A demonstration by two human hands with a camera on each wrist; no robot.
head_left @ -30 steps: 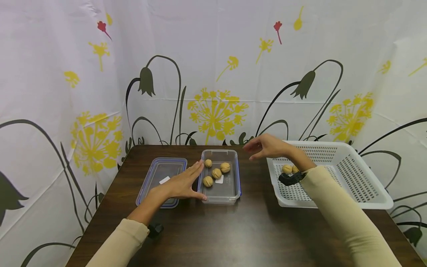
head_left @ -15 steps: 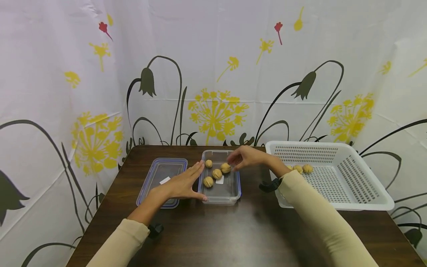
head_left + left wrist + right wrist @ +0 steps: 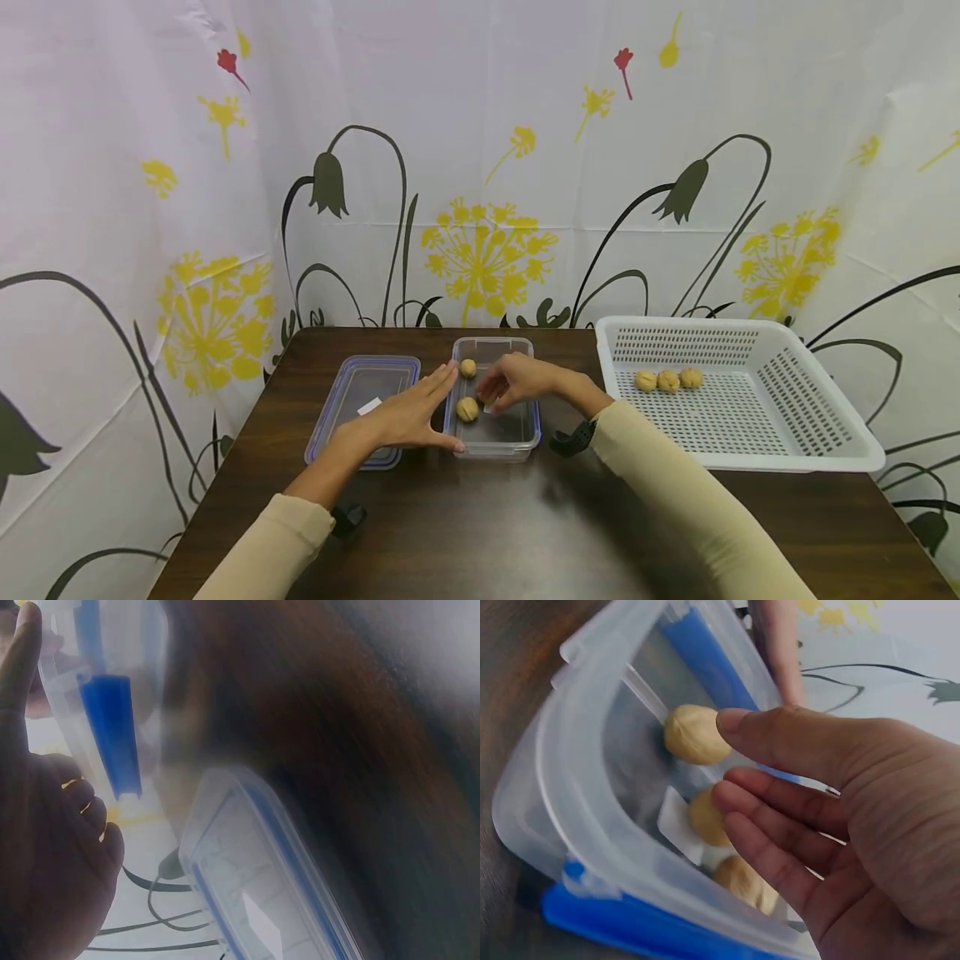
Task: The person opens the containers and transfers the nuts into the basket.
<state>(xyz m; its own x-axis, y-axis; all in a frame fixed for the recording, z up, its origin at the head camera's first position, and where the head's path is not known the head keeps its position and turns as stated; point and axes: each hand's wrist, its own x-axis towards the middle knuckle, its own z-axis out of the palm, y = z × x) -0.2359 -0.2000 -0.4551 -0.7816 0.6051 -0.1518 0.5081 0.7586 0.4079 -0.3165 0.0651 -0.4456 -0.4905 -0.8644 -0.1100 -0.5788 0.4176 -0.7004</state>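
Note:
A clear plastic food container (image 3: 501, 440) with blue side latches (image 3: 667, 930) stands on the table and holds several walnuts (image 3: 467, 409). My left hand (image 3: 408, 414) rests along its left side, thumb and fingers spread apart. Inside the container's opening is my right hand (image 3: 521, 382), fingers bent above the walnuts. In the right wrist view a gap shows between thumb and fingers. The thumb tip is by one walnut (image 3: 696, 735) and the fingertips partly cover another walnut (image 3: 709, 817). The right hand hides part of the contents in the head view.
A clear lid (image 3: 360, 387) with a blue seal lies left of the container, partly behind the left hand. At the right stands a white perforated basket (image 3: 780, 417) with three walnuts (image 3: 668, 381) in its left part. A flower-printed curtain (image 3: 480, 167) hangs behind the table.
My right hand has moved left and down, from beside the basket to inside the container, over the walnuts. The basket's three walnuts came into full view. My left hand has stayed in place.

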